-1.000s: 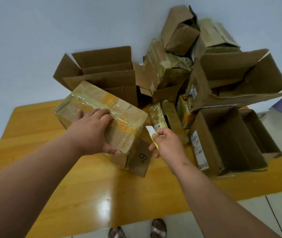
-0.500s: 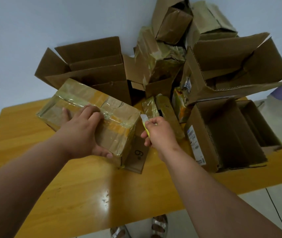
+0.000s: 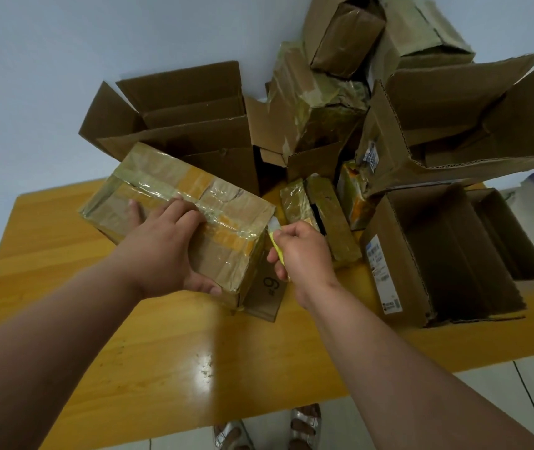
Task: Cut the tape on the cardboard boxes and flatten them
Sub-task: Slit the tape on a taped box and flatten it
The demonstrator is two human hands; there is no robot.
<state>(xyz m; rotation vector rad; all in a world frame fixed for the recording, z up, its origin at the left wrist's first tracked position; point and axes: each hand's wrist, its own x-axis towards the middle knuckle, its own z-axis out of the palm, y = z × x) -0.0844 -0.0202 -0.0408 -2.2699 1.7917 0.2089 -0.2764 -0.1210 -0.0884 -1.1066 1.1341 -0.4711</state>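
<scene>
A taped cardboard box (image 3: 161, 186) wrapped in clear and yellowish tape lies on the wooden table (image 3: 168, 362). My left hand (image 3: 168, 251) grips it from the near side, fingers over its top and thumb on the front face. My right hand (image 3: 301, 251) holds a small yellow-and-white cutter (image 3: 275, 237), its white tip at the box's right end, near the top edge. A flap marked "6" (image 3: 267, 293) sticks out under that end.
Open and crumpled boxes are piled at the table's back: a large open box (image 3: 187, 125) behind the taped one, a stack (image 3: 340, 76) in the middle, open boxes (image 3: 454, 254) on the right. Small taped packages (image 3: 324, 219) lie beside my right hand. My sandalled feet (image 3: 269, 430) show below.
My right hand has moved the cutter left until its tip meets the box's right end. My left hand has kept its grip on the box.
</scene>
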